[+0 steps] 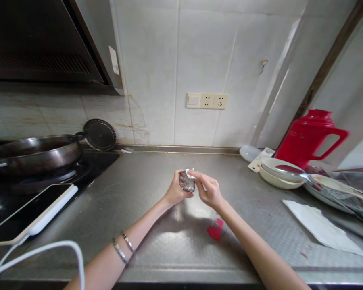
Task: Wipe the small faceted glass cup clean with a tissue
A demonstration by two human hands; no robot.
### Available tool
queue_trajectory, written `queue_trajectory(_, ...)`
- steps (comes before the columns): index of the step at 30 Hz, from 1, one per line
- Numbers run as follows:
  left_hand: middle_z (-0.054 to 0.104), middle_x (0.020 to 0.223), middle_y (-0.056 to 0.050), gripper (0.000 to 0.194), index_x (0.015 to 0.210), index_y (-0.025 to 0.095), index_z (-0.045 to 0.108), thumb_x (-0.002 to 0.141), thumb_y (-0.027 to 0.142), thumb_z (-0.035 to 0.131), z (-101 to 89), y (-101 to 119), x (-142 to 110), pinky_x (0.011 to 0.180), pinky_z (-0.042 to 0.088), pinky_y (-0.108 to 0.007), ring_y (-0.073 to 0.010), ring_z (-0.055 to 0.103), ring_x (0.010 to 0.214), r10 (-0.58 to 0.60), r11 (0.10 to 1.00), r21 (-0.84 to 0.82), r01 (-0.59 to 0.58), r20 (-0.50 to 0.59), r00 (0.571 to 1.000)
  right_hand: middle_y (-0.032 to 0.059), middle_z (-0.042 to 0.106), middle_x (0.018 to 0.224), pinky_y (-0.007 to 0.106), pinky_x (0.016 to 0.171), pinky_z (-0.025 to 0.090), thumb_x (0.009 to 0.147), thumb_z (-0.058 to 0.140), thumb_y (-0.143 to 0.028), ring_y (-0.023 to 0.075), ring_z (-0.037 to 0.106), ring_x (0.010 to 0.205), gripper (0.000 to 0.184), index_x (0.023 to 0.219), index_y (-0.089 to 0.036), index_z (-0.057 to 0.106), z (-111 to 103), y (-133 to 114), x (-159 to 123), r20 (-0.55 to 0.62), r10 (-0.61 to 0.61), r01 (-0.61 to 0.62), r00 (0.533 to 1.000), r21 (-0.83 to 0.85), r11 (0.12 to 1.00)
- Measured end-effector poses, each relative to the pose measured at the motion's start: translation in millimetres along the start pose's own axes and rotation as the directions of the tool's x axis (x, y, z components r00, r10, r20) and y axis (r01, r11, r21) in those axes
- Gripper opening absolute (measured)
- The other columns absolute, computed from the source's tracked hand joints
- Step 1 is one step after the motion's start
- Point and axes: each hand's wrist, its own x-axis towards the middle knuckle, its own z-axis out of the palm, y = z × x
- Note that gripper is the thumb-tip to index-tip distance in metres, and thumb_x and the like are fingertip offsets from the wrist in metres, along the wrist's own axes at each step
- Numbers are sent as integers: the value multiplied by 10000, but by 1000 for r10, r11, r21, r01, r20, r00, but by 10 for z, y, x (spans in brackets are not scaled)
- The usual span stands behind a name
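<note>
A smooth white cable (39, 249) curves up to a flat, black-faced device (33, 211) with rounded white edges. Two patterned, silvery bracelets (123, 246) circle the left wrist. On the stainless counter (145, 177), finely embossed and dully shining, lie a jagged, bright red scrap (216, 230) and, to the right, a creased white paper sheet (320, 225).

Beyond the scrap, above the counter's middle, the left hand (176, 192) curls its fingers around a small, clear, faceted vessel (186, 184); whether glass or plastic, I cannot tell. The right hand's (211, 190) fingers pinch a soft white wad (191, 173) against the vessel's rim.

Farther right sit stacked, round whitish bowls (280, 179); at left, a broad, scuffed metal pan (39, 153). A pale card (260, 160) behind the bowls carries dark print, too small to read. The glossy red jug (308, 139) bears faint, illegible lettering. Behind, glossy grey tiles (153, 72) hold a cream switch-and-socket plate (207, 100).
</note>
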Motion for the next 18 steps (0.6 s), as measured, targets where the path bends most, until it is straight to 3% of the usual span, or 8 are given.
queue_trajectory(3,549,912,-1,765,1095,213,336,456,37,719,-47,-5,7,683,430,-262,-131,546,760,18,998,61,-20,32,999,66,713,973,233,713,518,916,422,-153,153,675,831,272,1107,-213,606,10,-25,26,-78,142,-141,987,14,990)
queue_trajectory(6,536,949,-18,783,1129,221,321,470,20,693,-79,6,-4,652,428,-242,-128,539,756,27,994,107,-35,73,997,44,715,844,211,584,470,934,426,-252,126,624,627,241,1010,-188,645,24,6,63,-192,391,-390,900,44,920)
queue_trajectory(9,529,986,-31,796,1152,226,339,469,5,683,-82,12,-24,672,435,-237,-138,546,791,41,983,173,-59,105,994,31,699,788,205,527,417,932,431,-321,115,561,559,285,992,-172,666,33,80,84,-178,517,-512,837,76,856)
queue_trajectory(14,533,1081,-73,832,1210,194,335,472,7,672,-67,-39,-30,734,436,-264,-169,562,866,68,973,207,-99,150,986,15,676,703,195,537,419,922,436,-333,127,583,589,302,990,-165,678,77,113,40,39,485,-486,874,114,866)
queue_trajectory(18,534,1047,-60,837,1213,184,333,465,8,664,-77,-103,-17,707,433,-257,-157,556,828,61,973,215,-89,134,989,42,715,841,204,600,469,932,407,-284,136,640,658,291,1068,-190,647,112,65,-7,76,404,-409,912,86,908)
